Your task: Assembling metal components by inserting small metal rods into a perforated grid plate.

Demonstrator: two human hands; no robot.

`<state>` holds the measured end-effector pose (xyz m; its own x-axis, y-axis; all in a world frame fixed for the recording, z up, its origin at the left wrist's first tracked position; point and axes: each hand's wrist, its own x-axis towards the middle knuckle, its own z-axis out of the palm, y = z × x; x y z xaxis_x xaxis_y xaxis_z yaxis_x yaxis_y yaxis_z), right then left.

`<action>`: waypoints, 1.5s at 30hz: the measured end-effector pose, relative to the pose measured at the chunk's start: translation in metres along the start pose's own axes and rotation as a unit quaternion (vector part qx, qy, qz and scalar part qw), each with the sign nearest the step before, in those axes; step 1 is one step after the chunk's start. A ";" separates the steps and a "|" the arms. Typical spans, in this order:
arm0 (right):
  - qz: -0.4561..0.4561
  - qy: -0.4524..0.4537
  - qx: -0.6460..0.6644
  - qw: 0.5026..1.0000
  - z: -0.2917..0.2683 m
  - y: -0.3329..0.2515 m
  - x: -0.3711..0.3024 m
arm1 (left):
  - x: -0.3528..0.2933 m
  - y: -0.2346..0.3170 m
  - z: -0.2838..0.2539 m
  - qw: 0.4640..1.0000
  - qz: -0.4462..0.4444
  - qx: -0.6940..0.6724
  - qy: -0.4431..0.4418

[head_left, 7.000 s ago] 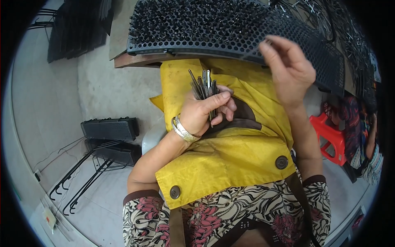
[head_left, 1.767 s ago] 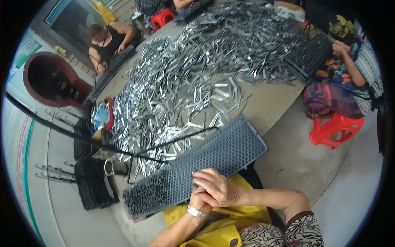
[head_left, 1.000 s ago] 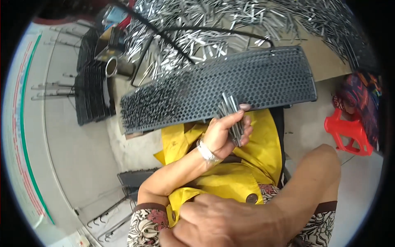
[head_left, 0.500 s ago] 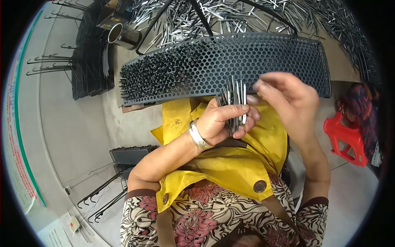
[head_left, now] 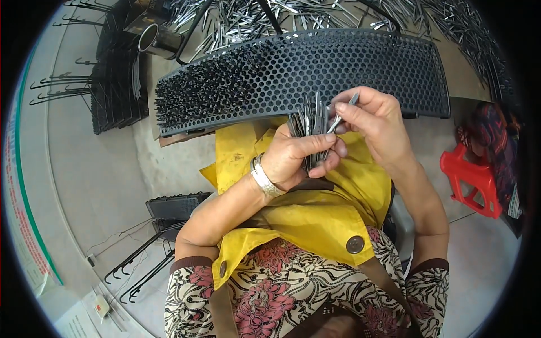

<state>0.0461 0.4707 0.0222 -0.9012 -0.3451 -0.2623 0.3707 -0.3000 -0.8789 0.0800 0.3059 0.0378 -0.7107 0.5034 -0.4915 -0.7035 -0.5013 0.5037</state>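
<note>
A bundle of slim, flat metal strips (head_left: 310,124) stands nearly upright in my left hand (head_left: 284,160), the thumb pressed across its front. My right hand (head_left: 376,121) pinches a single silvery metal strip (head_left: 354,99) between thumb and fingers. That strip slants, and its lower end reaches the bundle beside my left fingertips. Just beyond both hands is a curved black rack (head_left: 360,73) full of round holes. Dark strips (head_left: 205,93) are packed upright into its left part, while the holes on its right hold none.
Loose metal strips (head_left: 315,14) lie heaped behind the rack. A metal cup (head_left: 160,42) stands at the back left, near stacked black racks with hooks (head_left: 115,84). A red plastic stool (head_left: 470,180) is at the right. A yellow apron (head_left: 321,217) covers my lap.
My right hand has come left and closed on one strip at the bundle. My left hand still holds the bundle. The whole view has shifted slightly.
</note>
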 end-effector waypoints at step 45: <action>-0.428 0.006 -0.578 0.695 0.049 -0.010 0.115 | -0.009 -0.002 -0.035 0.981 0.007 -0.176 0.085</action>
<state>-0.0503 0.3902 0.0200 -0.6848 -0.4711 0.5560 -0.7240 0.5268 -0.4453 0.0876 0.2776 0.0171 -0.6905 0.3839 -0.6130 -0.6306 -0.7346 0.2503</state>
